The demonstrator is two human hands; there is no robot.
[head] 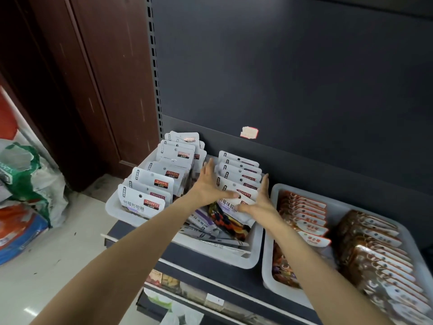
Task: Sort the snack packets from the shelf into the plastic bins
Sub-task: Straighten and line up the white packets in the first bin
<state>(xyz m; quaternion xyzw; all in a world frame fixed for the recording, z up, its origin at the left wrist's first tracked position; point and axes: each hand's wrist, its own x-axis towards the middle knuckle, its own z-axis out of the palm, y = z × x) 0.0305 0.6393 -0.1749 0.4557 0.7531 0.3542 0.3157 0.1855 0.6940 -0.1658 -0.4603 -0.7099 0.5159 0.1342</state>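
2 bare forearms reach forward; left hand [207, 184] and right hand [259, 200] flat, fingers straight, flanking upright white snack packets [236, 181] in the left translucent plastic bin [248, 260] on the dark shelf [241, 285].

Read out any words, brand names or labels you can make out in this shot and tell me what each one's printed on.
"ZIRANPEI": red logo on the white packets in the left bin.
"树莓形软糖": front white packet, left row.
"树莓味软": partly covered, on the packet between the left hand and right hand.
Orange packets in the right bin: text too small to read.
Sticker on the back panel: blurred.
Shelf-edge tag: unreadable.
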